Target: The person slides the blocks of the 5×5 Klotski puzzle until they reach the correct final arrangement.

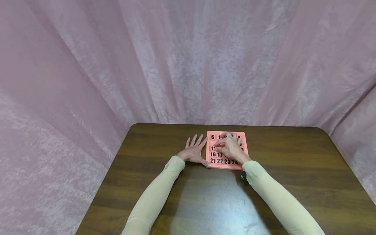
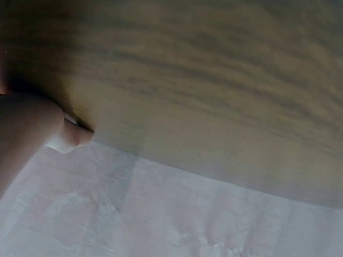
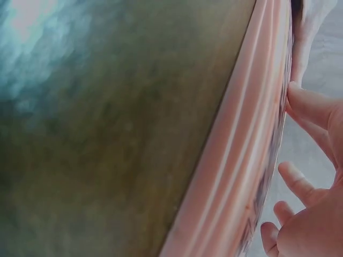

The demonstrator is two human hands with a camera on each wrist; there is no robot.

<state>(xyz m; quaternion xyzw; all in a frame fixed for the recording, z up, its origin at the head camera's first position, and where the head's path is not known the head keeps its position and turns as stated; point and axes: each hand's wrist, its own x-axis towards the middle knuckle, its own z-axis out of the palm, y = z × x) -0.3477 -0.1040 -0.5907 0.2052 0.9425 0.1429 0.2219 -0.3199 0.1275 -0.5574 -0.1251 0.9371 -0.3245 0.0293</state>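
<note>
Lying flat: pink sliding-number puzzle (image 1: 222,166), toward table's (image 1: 164,143) far edge, roughly square
Right hand (image 1: 231,147): above puzzle, tiles under fingertips; grip narrow, can't tell if pinching
Left hand (image 1: 194,152): spread wide, touching puzzle's left edge

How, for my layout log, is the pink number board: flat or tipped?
Flat: the pink number board faces up, its side resting along the table in the right wrist view.
</note>
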